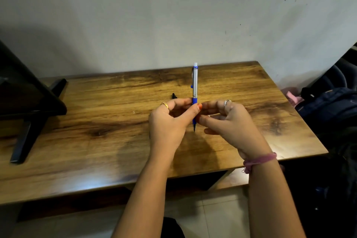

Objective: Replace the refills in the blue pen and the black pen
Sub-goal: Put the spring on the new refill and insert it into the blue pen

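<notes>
Wooden desk [96,121] against a pale wall carries everything, and the blue pen [195,83] stands upright above its middle. Left hand [170,120] pinches the blue grip between thumb and fingers; right hand [229,121], just right of the pen, curls its fingertips together at the lower barrel (actual contact unclear). Left of the pen, a black tip [174,96] peeks above the left fingers.
</notes>
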### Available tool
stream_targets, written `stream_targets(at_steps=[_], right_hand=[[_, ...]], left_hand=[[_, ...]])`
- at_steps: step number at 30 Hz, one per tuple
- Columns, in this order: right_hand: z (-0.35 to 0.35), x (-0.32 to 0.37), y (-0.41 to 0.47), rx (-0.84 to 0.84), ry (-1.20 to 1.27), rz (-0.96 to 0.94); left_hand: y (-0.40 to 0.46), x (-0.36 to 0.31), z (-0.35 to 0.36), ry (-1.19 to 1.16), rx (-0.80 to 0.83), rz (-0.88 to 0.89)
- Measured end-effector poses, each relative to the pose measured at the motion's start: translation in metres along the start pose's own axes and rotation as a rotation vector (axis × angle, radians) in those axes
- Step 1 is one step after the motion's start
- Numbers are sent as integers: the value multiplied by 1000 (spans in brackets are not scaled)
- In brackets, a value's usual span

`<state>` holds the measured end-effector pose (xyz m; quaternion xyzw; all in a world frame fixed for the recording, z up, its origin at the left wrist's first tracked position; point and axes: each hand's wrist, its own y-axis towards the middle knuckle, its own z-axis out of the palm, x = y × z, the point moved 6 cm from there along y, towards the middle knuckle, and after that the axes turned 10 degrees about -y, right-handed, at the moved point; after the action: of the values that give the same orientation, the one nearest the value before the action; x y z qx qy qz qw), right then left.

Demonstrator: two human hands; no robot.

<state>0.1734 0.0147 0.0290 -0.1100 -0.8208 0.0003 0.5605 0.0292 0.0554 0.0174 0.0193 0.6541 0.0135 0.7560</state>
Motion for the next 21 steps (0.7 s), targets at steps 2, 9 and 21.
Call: stream_targets(at_steps=[2, 9, 21], right_hand=[[3, 0, 0, 18, 31, -13], [2, -2, 3, -61, 97, -24], [15, -29, 14, -219, -561, 162]], left_hand=[[-1, 1, 1, -74, 1, -40], [-3, 0, 6, -152, 22, -95], [15, -13, -93, -435, -463, 12]])
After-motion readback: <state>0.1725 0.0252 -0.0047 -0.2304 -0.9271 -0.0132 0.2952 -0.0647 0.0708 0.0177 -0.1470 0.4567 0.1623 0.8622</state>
